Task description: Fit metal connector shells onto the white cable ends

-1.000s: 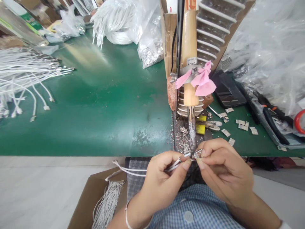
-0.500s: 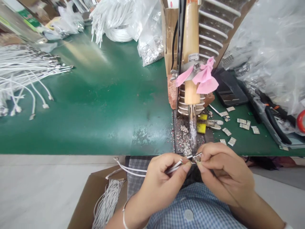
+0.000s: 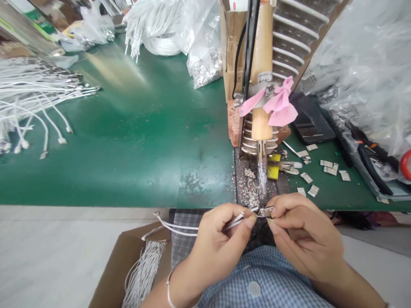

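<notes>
As a soldering iron [image 3: 261,129] points down at the edge of a green workbench [image 3: 128,149], a person's left hand [image 3: 221,239] pinches 2 white cable strands [image 3: 236,220], while the right hand [image 3: 306,233] holds a small metal connector [image 3: 266,212] between thumb and forefinger, just below the iron's tip.

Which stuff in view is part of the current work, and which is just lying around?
In the work:
white cabling, in left hand
small metal piece, in right hand
soldering iron, tip by the hands
probably the loose metal tabs

Apparently just lying about:
dark phone-like slab
black-handled tool
red ring
</notes>
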{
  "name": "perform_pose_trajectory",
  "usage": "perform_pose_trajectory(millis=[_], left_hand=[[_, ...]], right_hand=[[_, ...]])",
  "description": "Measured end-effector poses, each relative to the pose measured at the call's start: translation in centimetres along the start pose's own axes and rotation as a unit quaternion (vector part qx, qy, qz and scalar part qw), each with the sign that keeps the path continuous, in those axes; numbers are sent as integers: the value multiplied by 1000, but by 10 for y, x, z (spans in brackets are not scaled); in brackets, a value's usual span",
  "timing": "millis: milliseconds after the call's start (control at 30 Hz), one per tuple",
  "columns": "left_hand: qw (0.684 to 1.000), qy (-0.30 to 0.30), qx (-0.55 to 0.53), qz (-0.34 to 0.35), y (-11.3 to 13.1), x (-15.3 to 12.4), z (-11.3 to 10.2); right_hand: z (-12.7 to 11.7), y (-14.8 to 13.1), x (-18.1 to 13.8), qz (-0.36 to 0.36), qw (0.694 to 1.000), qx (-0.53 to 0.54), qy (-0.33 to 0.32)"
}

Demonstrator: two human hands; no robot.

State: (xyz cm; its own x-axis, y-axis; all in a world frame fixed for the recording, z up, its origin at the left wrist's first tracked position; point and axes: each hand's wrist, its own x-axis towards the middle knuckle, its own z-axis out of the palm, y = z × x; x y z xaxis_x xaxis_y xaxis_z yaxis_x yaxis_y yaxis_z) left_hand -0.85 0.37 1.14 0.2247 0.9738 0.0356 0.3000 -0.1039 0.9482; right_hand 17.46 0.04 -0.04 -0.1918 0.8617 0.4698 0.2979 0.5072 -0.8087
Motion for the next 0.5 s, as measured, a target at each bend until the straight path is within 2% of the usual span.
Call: perform_pose_trajectory(millis=[500], left_hand=[[980,88,102,145,0,5,10]], right_hand=[[11,-3,-2,17,998,29,44]])
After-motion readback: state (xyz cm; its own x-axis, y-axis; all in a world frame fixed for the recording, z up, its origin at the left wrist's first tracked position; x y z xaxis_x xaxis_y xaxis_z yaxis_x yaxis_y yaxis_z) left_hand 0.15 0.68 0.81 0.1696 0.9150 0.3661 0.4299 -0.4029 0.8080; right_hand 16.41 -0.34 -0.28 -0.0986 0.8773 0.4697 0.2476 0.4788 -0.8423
